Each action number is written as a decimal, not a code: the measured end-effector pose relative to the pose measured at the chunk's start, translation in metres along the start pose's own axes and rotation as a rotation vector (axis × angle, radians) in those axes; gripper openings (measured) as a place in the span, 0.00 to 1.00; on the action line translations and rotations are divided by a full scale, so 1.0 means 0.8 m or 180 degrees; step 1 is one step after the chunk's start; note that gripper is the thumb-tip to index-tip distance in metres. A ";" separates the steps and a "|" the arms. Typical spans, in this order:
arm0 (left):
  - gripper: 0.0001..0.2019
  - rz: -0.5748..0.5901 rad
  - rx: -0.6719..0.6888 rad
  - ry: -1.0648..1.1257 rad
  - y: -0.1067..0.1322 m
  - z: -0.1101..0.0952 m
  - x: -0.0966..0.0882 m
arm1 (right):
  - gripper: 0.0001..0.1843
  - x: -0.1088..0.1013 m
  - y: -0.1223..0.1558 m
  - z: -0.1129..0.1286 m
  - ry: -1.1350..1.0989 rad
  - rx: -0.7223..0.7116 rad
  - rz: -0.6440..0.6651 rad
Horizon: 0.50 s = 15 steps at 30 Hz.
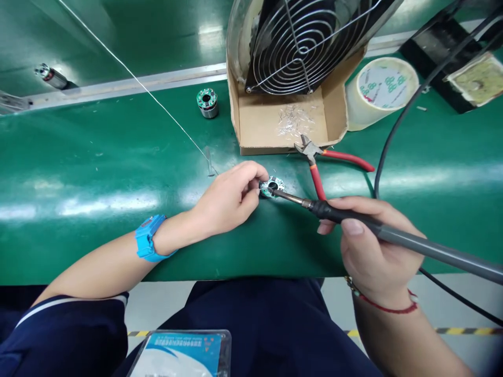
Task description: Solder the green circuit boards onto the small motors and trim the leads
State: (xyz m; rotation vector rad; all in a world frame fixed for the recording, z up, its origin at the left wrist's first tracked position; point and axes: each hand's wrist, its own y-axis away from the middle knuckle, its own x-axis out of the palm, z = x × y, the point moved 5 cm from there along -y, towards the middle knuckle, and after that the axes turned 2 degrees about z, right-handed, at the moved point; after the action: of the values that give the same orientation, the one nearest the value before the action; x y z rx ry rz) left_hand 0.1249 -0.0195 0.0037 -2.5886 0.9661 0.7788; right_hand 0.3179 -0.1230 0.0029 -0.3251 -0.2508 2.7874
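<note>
My right hand [377, 246] grips a soldering iron [346, 215] like a pen. The iron's metal tip rests on a small round motor with a green and white circuit board [276, 184] and a dark centre hole. Against that board's left side, my left hand [236, 196] is closed in a pinch. A thin silvery solder wire [157, 101] runs down from the upper left into this hand; its end by the iron tip is hard to make out. Behind the iron lie red-handled side cutters [310, 150], jaws spread, touching the cardboard box [275, 149].
A fan with a wire guard [302, 50] stands in the box, with clipped bits [294, 120] before it. Another motor [207, 102] stands left; one [51, 76] lies farther back. Right are a tape roll [387, 86], a soldering stand with sponge [477, 81] and a black cable [387, 146].
</note>
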 end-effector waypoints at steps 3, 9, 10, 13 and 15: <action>0.12 0.0064 0.0061 0.0078 -0.001 0.002 0.003 | 0.09 -0.002 -0.003 0.000 0.0119 0.0002 0.0019; 0.14 0.0296 -0.0016 0.0076 -0.002 0.010 0.006 | 0.08 -0.006 -0.012 0.006 0.0390 0.0050 0.0064; 0.16 0.0343 0.0023 -0.0003 -0.002 0.010 0.007 | 0.08 -0.006 -0.014 0.009 0.0418 0.0039 0.0090; 0.16 0.0442 0.0066 -0.0173 -0.003 0.009 0.008 | 0.08 -0.005 -0.022 0.017 0.0447 0.0012 0.0136; 0.16 0.0444 0.0028 -0.0181 -0.004 0.010 0.008 | 0.07 -0.005 -0.026 0.022 0.0514 0.0019 0.0144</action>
State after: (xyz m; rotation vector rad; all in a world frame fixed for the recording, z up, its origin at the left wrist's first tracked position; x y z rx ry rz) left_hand 0.1280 -0.0174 -0.0064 -2.4981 1.1399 0.8758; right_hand 0.3232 -0.1076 0.0246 -0.5579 -0.1989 2.7861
